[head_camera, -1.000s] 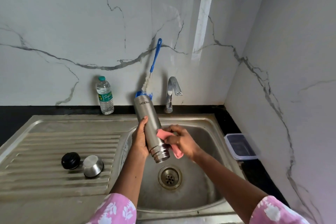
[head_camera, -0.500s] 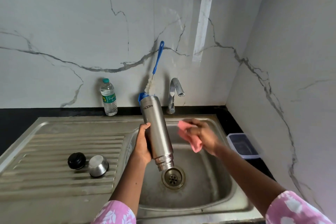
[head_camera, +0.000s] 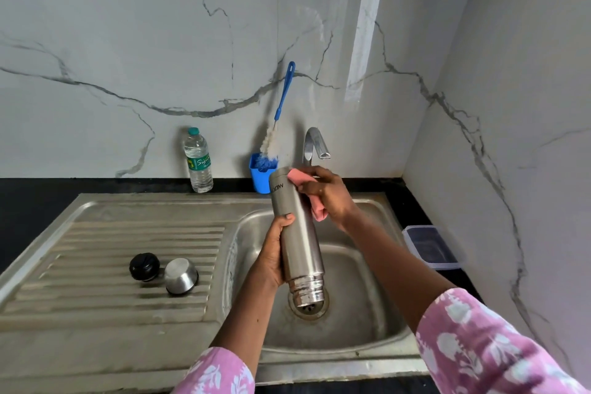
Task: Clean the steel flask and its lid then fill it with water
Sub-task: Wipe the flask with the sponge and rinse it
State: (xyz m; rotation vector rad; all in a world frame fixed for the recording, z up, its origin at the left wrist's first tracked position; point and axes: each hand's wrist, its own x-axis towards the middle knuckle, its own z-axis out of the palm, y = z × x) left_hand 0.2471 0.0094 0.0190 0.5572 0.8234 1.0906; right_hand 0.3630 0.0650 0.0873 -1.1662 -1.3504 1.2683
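**Flask upside down over the basin, cloth at its base**

Your left hand (head_camera: 271,254) wraps the lower half of the steel flask (head_camera: 299,233), fingers curled round its smooth brushed wall. The flask is a slim cylinder held inverted and slightly tilted. Its ribbed, threaded neck points down, open, just above the round drain (head_camera: 309,309), and its flat base is up near the tap (head_camera: 315,144).

Your right hand (head_camera: 327,197) grips a soft pink cloth (head_camera: 300,176) and presses it against the flask's upper end. A loose fold of the cloth hangs below your palm, beside the flask wall.

The sink (head_camera: 367,355) is dull, water-marked stainless steel with rounded corners. To its left is the ridged drainboard (head_camera: 96,297), where the domed steel cap (head_camera: 181,275) lies beside the black stopper (head_camera: 144,266), the two just touching or nearly so. Both sit well apart from your hands.

Along the back edge, on the black desk (head_camera: 32,201), a clear plastic water bottle (head_camera: 198,160) stands upright. A blue cup (head_camera: 259,174) nearby holds a bristly bottle brush (head_camera: 279,118) leaning on the marble wall. The cup is close behind the flask's base.

On the right, a lidded plastic box (head_camera: 430,246) sits between the sink rim and the side wall, near your right forearm.
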